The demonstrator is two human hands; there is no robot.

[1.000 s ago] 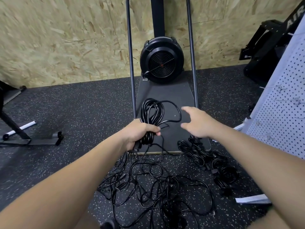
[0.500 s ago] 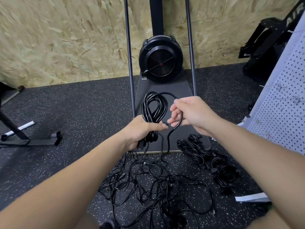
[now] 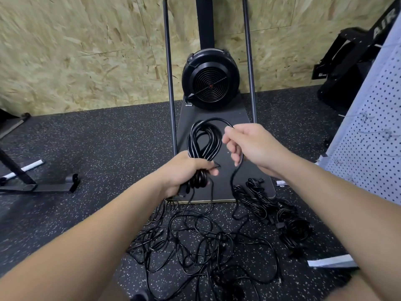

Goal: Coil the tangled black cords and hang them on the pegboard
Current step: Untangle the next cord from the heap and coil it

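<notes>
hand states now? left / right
Left hand: closed, grip round the coiled cord.
Right hand: closed, fingers curled round the loose strand running from that coil.

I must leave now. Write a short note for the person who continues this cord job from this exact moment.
Left hand grips the half-made coil.
Right hand holds the free strand that runs down to the tangled pile on the floor.
Done: a few coiled bundles lie right of the pile.
Left: finish this coil, coil the pile, hang everything on the pegboard, on the right.
</notes>
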